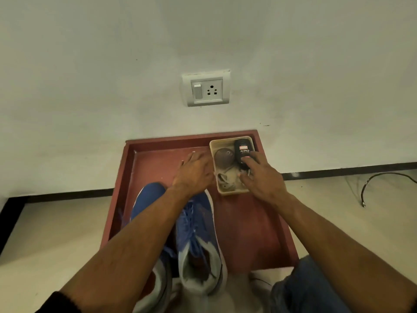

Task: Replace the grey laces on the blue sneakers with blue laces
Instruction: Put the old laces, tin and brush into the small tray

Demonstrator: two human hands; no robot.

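Two blue sneakers stand side by side on a red tray, toes pointing away. The right sneaker shows blue laces; the left sneaker is mostly hidden under my left forearm. Grey laces lie bundled in a small beige tub at the tray's far right. My left hand rests flat against the tub's left side, fingers straight. My right hand reaches into the tub from the right, its fingers touching the grey laces and a black bottle; whether it holds anything I cannot tell.
The tub also holds a round brown tin. The tray sits against a white wall with a socket plate. A black cable lies on the pale floor at the right. My jeans-covered knee is at the lower right.
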